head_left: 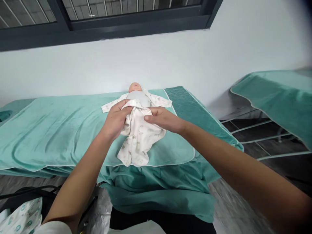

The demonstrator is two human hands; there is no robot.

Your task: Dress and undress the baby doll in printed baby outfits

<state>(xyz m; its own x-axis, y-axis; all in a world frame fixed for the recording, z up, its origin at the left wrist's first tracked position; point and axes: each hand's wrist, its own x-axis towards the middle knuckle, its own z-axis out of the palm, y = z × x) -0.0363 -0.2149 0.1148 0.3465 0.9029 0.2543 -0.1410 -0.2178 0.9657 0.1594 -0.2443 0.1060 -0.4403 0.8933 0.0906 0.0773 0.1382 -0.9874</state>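
Observation:
A baby doll (135, 87) lies on its back on a teal-covered table (60, 123), head towards the wall. It wears a white printed sleepsuit (137, 139), open at the chest with the sleeves spread out. My left hand (116, 119) is closed on the bunched left edge of the sleepsuit at the doll's middle. My right hand (162, 119) grips the opposite edge of the fabric, fingers pinched on it. The doll's lower body is hidden under the cloth and my hands.
A second teal-covered table (278, 97) stands at the right, with a metal frame (255, 130) and dark floor between. A white wall and a dark window frame (104, 26) are behind. A printed cloth (21, 217) lies at the bottom left.

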